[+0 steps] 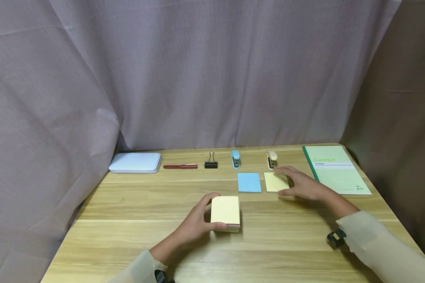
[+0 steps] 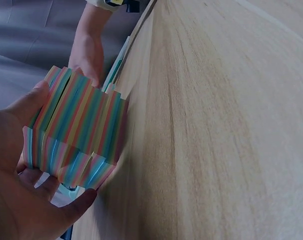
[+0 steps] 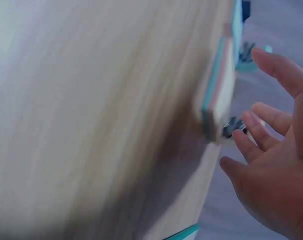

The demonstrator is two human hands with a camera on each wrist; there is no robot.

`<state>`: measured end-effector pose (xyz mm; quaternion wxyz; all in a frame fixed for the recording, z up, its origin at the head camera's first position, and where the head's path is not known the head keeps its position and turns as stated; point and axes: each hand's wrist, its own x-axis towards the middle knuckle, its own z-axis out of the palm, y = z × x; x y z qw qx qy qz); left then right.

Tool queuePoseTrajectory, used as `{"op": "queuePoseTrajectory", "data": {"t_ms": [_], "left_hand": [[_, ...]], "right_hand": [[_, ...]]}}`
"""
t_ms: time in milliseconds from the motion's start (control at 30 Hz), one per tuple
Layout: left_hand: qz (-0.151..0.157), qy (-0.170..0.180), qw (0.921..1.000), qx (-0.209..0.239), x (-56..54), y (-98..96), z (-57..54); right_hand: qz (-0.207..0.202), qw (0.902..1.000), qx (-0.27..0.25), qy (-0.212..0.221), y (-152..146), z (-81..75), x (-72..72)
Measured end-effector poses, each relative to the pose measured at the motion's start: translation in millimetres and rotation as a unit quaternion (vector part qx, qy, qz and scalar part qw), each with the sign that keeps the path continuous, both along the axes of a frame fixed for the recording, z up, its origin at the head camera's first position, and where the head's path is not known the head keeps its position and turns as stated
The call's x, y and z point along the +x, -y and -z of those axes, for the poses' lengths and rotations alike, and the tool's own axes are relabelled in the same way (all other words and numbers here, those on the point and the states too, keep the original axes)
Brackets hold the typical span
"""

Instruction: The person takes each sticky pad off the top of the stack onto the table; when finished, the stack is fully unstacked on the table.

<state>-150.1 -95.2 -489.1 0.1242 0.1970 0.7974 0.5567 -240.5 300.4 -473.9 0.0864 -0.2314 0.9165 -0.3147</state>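
1. Starting big: we've got the wood-grain table (image 1: pixel 134 243), with the green notebook (image 1: pixel 340 175) at the far right, past the right forearm.

2. Next up, the right hand (image 1: pixel 302 187). Thumb and fingers are spread apart, palm turned left, and we can't make out any contact. The right wrist view seems to show daylight between hand and pad.

3. Our left hand (image 1: pixel 194 223) is clamped on the thick note stack (image 1: pixel 225 210), thumb on the near side, fingers round the far side, palm on its left.

4. That stack sits nearer the person than both thin pads. We can't tell if it's resting or slightly lifted.

5. Now the relation we'd say matters most: the yellow pad (image 1: pixel 274 182) lies on the table just left of the right palm, its right end between thumb (near side) and fingers (far side). So the right hand is easily nearer; from the left hand, the pad is well apart, beyond and to the right. It's roughly square, so we see no real long axis.

6. Blue pad (image 1: pixel 249 182): just left of the yellow one, narrow gap.

7. Smallest, the cream stapler (image 1: pixel 272 156), right behind the yellow pad, long axis pointing away from us. We'd guess fingertips could bump it.
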Motion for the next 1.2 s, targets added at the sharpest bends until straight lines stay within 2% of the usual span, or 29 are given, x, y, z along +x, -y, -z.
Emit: {"op": "queuePoseTrajectory", "data": {"t_ms": [267, 400, 533, 867, 1200], "left_hand": [[0.004, 0.0, 1.0, 0.004, -1.4, 0.2, 0.7], [0.005, -0.001, 1.0, 0.006, -1.6, 0.2, 1.3], [0.004, -0.003, 1.0, 0.006, -0.8, 0.0, 0.4], [0.01, -0.007, 0.9999, 0.002, -1.6, 1.0, 1.4], [0.015, -0.011, 0.9998, -0.004, -1.9, 1.8, 1.7]], "right_hand": [[-0.031, 0.9986, -0.041, 0.017, 35, -21.4, 24.3], [-0.053, 0.9972, -0.05, 0.019, 54, -27.8, 35.8], [-0.062, 0.9958, -0.053, 0.043, 75, -32.6, 48.0], [-0.094, 0.9893, -0.089, 0.067, 125, -28.0, 70.0], [-0.064, 0.9915, -0.102, 0.048, 149, -20.3, 83.6]]}}
